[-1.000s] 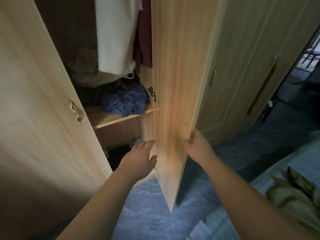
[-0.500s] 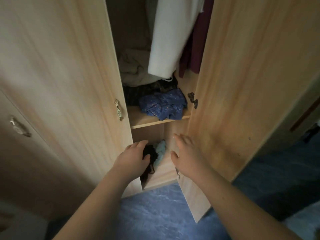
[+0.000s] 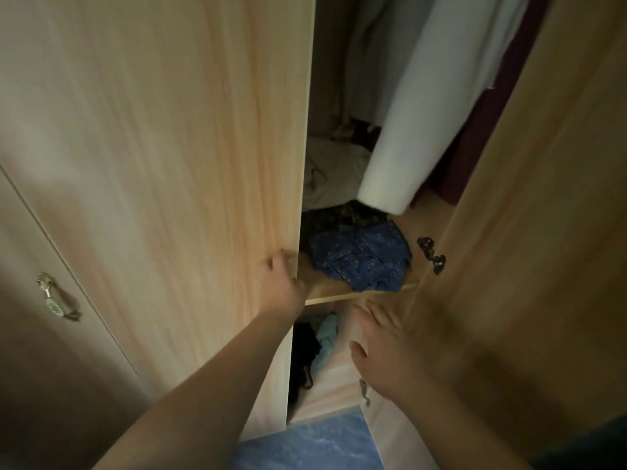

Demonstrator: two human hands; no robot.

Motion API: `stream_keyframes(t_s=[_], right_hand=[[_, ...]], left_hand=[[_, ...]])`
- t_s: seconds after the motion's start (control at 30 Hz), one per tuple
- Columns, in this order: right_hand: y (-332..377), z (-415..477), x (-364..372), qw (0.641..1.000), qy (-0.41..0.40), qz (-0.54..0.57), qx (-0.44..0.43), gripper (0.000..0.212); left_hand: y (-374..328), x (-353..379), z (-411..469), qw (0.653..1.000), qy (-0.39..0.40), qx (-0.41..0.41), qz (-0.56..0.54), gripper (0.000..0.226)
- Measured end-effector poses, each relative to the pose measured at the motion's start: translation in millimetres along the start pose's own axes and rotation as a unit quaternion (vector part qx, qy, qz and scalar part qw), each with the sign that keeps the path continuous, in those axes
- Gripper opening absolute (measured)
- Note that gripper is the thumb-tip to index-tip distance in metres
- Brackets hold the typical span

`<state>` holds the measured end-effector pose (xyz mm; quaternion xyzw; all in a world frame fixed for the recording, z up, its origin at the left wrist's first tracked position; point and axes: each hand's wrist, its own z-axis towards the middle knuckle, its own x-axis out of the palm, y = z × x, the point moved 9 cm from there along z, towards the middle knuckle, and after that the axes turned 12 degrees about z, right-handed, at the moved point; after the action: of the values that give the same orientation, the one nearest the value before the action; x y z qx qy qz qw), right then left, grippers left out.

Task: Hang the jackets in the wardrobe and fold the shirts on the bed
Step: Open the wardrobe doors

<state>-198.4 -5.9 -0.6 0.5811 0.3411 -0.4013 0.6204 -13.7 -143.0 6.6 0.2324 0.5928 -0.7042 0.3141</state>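
Up from the lower compartment, the left hand point(image 3: 281, 283) now curls its fingers round the edge of the left door point(image 3: 169, 164) of the wardrobe point(image 3: 339, 378), at nine o'clock of the opening. The right hand point(image 3: 383, 347), fingers spread and holding nothing, hovers at five o'clock before the right door point(image 3: 526, 232). Inside, a white garment point(image 3: 424, 113) hangs at one o'clock, above blue patterned cloth point(image 3: 359, 259) on the shelf point(image 3: 356, 295).
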Motion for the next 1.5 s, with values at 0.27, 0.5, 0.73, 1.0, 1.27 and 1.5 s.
stream_keyframes(t_s=[0.27,0.5,0.73,1.0,1.27,1.5], right_hand=[[7.2,-9.9,-23.7,0.999,-0.008,0.029,-0.042,0.062],[78.7,-37.6,-35.7,0.984,0.016,0.132,-0.122,0.066],[193.9,-110.1,-24.1,0.936,0.087,0.246,-0.238,0.064],[306.4,-197.7,18.1,0.897,0.179,0.278,-0.292,0.067],[370.8,-232.1,48.0,0.921,0.186,0.238,-0.246,0.079],[344.0,-286.8,41.1,0.938,0.142,0.143,-0.281,0.071]], left_hand=[[8.6,-4.6,-22.0,0.999,-0.008,-0.009,-0.030,0.031],[24.1,-34.2,-146.7,0.998,-0.033,0.001,0.055,0.034],[58.2,-110.4,-258.9,0.976,-0.098,-0.069,0.182,0.041],[110.3,-195.4,-323.9,0.983,-0.044,-0.108,0.144,0.063],[162.4,-242.4,-371.2,0.951,0.050,-0.135,0.273,0.091],[149.9,-254.7,-438.5,0.937,0.078,-0.027,0.340,0.084]])
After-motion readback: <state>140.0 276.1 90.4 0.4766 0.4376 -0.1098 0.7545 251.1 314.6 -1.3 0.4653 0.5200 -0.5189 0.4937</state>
